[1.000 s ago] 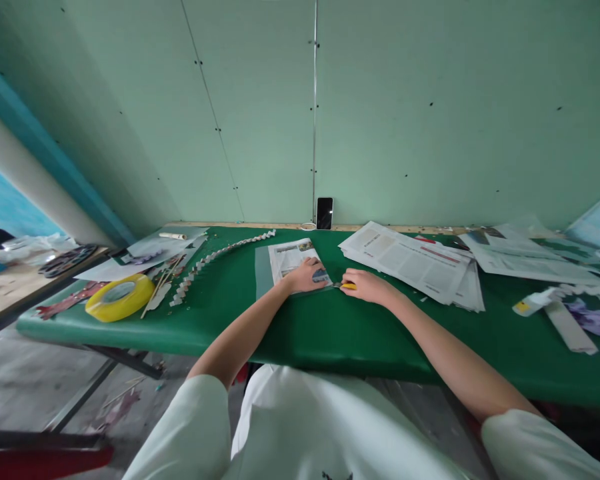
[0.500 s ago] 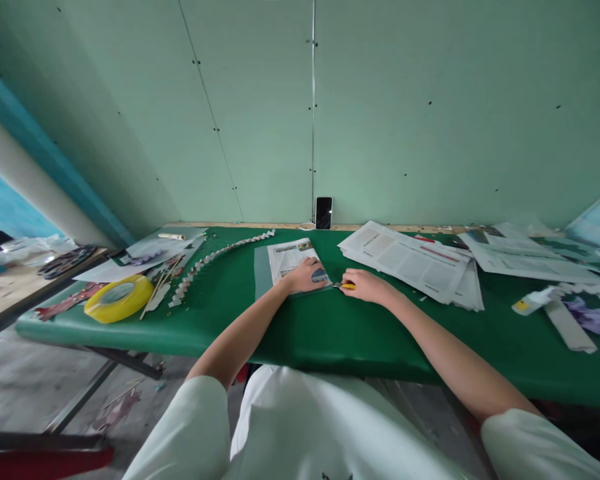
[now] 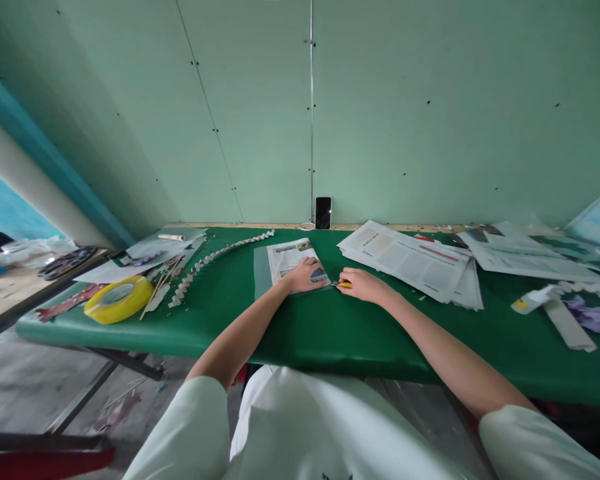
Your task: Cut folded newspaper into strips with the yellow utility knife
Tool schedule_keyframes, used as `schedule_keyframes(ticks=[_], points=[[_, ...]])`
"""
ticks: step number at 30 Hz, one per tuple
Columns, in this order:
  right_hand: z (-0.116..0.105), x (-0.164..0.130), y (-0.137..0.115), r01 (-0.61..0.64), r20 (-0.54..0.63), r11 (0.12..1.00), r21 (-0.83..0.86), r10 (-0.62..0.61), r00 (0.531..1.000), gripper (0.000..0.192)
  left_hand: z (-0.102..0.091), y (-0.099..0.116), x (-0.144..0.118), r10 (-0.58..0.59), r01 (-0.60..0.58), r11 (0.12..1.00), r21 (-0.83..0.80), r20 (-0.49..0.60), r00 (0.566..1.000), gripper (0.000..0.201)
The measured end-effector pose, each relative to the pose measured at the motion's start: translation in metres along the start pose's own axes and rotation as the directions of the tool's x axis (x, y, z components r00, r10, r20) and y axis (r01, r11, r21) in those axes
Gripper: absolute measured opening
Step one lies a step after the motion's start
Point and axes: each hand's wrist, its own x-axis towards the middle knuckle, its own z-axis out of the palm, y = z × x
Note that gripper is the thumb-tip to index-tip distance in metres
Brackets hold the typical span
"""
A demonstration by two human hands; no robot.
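Green table [image 3: 330,333] fills your view below a pale wall. Your left hand [image 3: 307,275] presses flat on the newspaper sheet [image 3: 290,257]; just right of it, your right hand [image 3: 363,285] grips the yellow cutter [image 3: 344,285], tip pointing left at the sheet's right edge, whose long axis runs away from you.

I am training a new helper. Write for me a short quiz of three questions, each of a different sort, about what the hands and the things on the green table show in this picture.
1. True or false: the left hand lies flat on the newspaper sheet.
2. What does the right hand hold? A) yellow-handled knife B) glue bottle C) phone
3. Fill in: the yellow tape roll lies near the ____ end of the green table.

Key
1. True.
2. A, the yellow-handled knife, its tip at the sheet's edge.
3. Left.
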Motion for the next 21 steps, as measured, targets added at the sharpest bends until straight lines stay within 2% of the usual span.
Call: schedule_keyframes(ticks=[21], points=[[-0.0004, 0.0003, -0.0041, -0.023, 0.012, 1.000, -0.017, 0.023, 1.000, 0.024, -0.0007, 0.0002, 0.0000, -0.019, 0.019, 1.000, -0.008, 0.010, 1.000, 0.045]])
